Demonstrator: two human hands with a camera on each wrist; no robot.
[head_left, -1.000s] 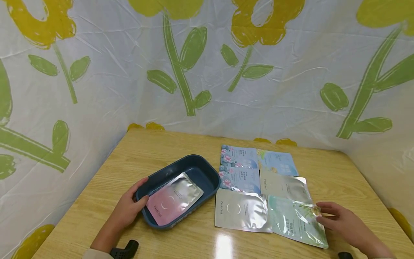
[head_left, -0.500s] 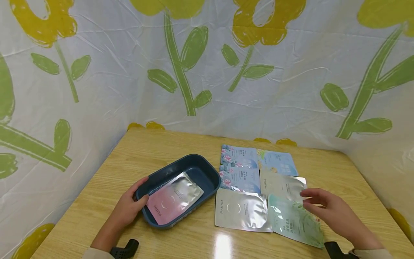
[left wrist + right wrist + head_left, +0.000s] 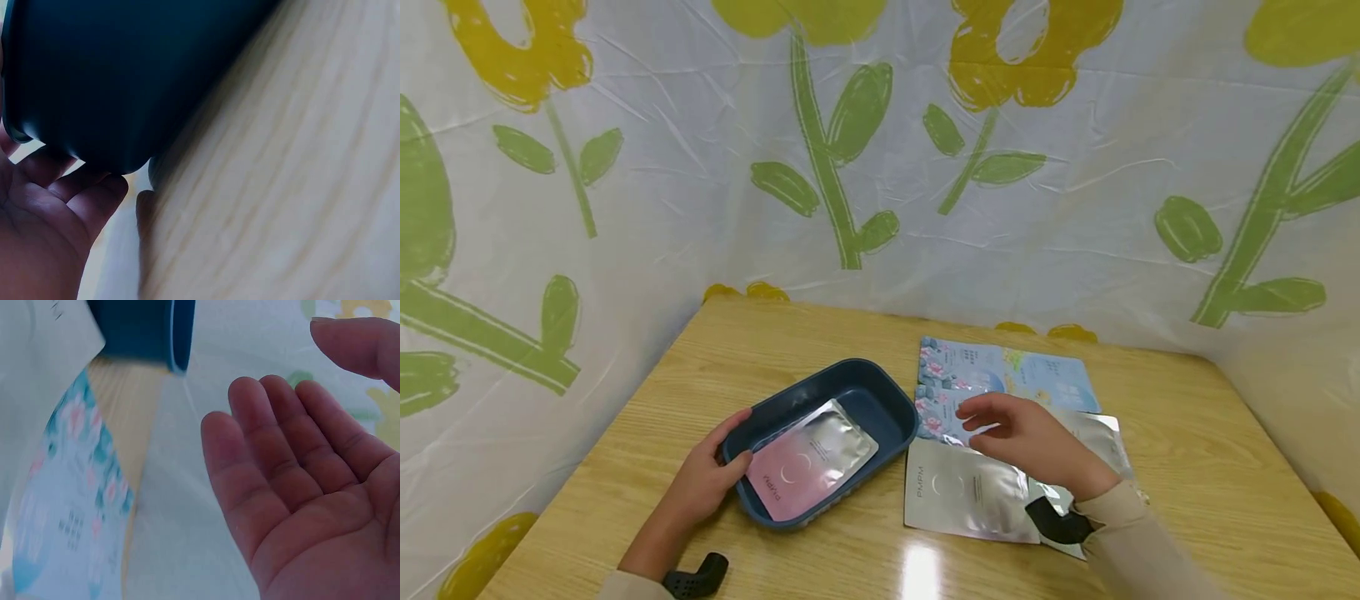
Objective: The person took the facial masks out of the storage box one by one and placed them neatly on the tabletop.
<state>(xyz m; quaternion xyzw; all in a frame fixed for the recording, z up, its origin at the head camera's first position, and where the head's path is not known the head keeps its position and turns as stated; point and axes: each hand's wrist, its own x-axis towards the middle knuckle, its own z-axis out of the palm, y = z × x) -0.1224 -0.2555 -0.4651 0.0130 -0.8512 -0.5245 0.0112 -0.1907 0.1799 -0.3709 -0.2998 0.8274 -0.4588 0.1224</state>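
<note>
My left hand (image 3: 700,479) grips the near-left end of a dark blue plastic bin (image 3: 850,379), thumb over the rim. In the left wrist view its fingers (image 3: 94,200) lie against the outside of the bin wall. A pink and silver foil sachet (image 3: 808,467) lies flat inside the bin. My right hand (image 3: 1026,433), holding nothing, hovers over the laid-out sachets with fingers loosely bent. Below it are a silver sachet (image 3: 958,500) and a blue floral sachet (image 3: 936,412). A green sachet (image 3: 1063,547) is mostly hidden under my right forearm.
Another silver sachet (image 3: 1101,435) lies partly behind my right hand. At the back are one more blue floral sachet (image 3: 958,362) and a blue-yellow one (image 3: 1052,377). Flower-printed cloth (image 3: 700,167) walls in the wooden table (image 3: 760,333).
My right hand has moved left from the green sachet's right edge, across the rows to the blue floral and silver sachets. My left hand and the bin have stayed in place.
</note>
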